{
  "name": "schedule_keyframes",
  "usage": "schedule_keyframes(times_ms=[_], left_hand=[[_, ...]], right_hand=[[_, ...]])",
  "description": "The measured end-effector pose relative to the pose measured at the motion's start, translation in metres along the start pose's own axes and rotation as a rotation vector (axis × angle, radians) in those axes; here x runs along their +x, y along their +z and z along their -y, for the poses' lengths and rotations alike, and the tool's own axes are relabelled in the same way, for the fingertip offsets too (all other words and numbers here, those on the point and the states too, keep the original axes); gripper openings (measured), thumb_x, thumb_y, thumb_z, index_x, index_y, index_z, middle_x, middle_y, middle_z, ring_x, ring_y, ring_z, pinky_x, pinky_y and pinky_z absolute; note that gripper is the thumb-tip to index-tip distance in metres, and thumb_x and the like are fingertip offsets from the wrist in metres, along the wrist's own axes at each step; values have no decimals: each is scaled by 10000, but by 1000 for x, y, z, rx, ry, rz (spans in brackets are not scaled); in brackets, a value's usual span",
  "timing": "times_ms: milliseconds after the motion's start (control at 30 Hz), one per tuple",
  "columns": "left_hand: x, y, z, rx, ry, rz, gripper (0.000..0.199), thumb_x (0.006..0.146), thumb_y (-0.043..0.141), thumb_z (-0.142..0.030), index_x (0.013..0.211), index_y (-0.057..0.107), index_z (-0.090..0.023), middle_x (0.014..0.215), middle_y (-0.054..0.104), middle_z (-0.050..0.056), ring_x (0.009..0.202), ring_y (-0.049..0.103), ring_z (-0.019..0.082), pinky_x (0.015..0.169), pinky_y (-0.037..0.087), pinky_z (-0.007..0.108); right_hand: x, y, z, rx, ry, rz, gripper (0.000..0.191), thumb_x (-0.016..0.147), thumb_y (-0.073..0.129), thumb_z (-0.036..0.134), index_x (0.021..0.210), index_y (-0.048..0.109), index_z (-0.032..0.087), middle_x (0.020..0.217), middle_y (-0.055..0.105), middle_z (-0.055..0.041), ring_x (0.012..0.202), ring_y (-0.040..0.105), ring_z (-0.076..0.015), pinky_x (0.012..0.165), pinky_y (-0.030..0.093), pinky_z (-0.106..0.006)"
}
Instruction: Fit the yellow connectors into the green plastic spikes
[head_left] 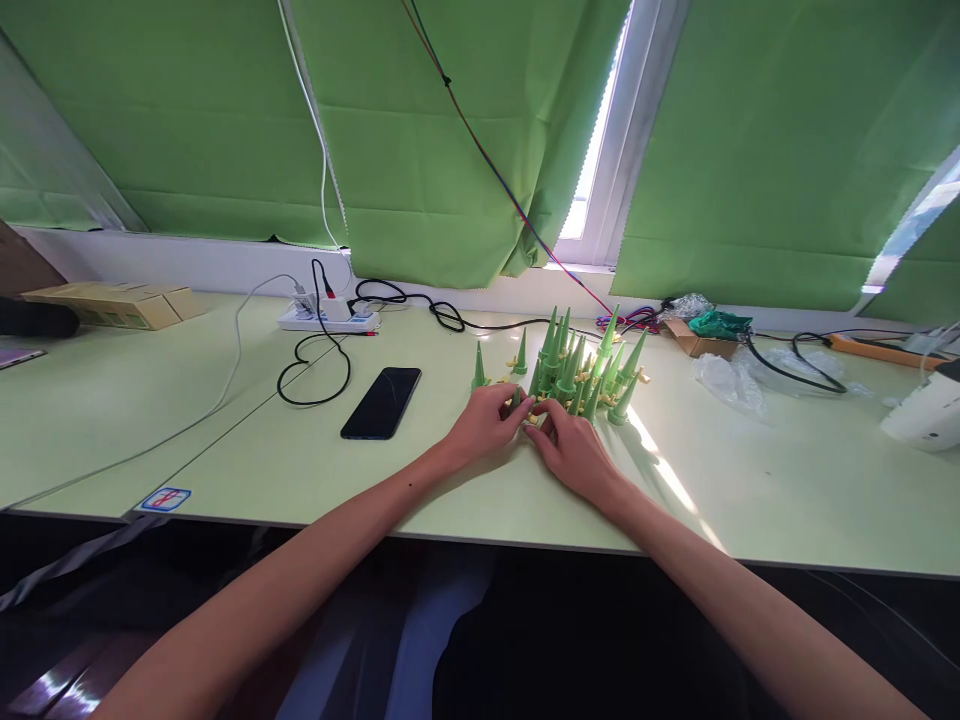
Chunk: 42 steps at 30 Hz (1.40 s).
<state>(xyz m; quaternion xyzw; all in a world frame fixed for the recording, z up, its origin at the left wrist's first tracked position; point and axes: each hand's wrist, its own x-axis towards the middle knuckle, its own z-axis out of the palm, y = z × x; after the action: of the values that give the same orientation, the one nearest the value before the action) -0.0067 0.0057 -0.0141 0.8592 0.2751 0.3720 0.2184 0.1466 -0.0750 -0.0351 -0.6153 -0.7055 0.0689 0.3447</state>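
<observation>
My left hand [491, 418] is closed around a green plastic cone-shaped spike [515, 400], whose pointed tip shows between the fingers. Close against it, my right hand [566, 440] pinches at a small yellow part [533, 417] low on that spike; the fingers hide most of it. Behind both hands stands a tight cluster of similar green spikes [559, 355], points up, many with small yellow pieces at their sides. Two more, a left spike [479, 367] and a rear spike [521, 355], stand a little apart from the group.
A black phone [381, 403] lies left of my hands. Farther back are a power strip [352, 322] with cables and a cardboard box [127, 303]. Clear plastic bags [731, 383] and a small open carton [701, 340] sit at right. The table's front edge [480, 541] runs below my forearms.
</observation>
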Motion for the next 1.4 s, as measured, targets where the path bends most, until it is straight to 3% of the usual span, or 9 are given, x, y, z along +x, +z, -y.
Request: schedule_keyframes(times_ms=[233, 567, 633, 833, 1067, 1400], left_hand=[[0, 0, 0, 15, 10, 4, 335, 921, 498, -395, 706, 603, -161, 535, 466, -34, 505, 390, 100, 523, 310, 255], [-1, 0, 0, 9, 33, 30, 327, 924, 504, -381, 710, 614, -159, 553, 460, -33, 536, 396, 102, 540, 314, 251], [-1, 0, 0, 10, 33, 26, 323, 926, 503, -378, 712, 609, -159, 558, 463, -33, 539, 400, 102, 544, 317, 251], [-1, 0, 0, 1, 21, 5, 339, 933, 492, -395, 717, 599, -157, 580, 492, -27, 533, 406, 97, 535, 317, 247], [-1, 0, 0, 7, 31, 13, 335, 932, 495, -387, 716, 609, -158, 569, 484, -28, 532, 401, 99, 537, 318, 250], [-1, -1, -2, 14, 46, 50, 339, 930, 492, -374, 691, 604, -161, 567, 485, -24, 546, 411, 108, 556, 327, 260]], right_hand=[[0, 1, -3, -48, -24, 5, 94, 978, 438, 271, 988, 502, 204, 760, 664, -9, 651, 610, -180, 588, 336, -255], [1, 1, -3, -152, -23, 35, 310, 1016, 328, 309, 770, 485, 203, 623, 566, -2, 544, 512, -154, 552, 252, -267], [1, 1, -3, -129, -11, 31, 307, 1017, 329, 322, 794, 504, 203, 638, 580, -4, 556, 525, -157, 557, 259, -265], [0, 1, -2, 10, -4, 20, 168, 978, 454, 311, 1108, 478, 208, 697, 633, 27, 607, 578, -164, 591, 323, -247], [0, 3, -5, -69, -8, 25, 119, 990, 406, 293, 1019, 479, 203, 679, 613, 11, 584, 564, -173, 560, 298, -251], [1, 2, -3, -193, -9, 60, 287, 1024, 328, 305, 831, 511, 198, 655, 611, -16, 570, 558, -164, 548, 257, -261]])
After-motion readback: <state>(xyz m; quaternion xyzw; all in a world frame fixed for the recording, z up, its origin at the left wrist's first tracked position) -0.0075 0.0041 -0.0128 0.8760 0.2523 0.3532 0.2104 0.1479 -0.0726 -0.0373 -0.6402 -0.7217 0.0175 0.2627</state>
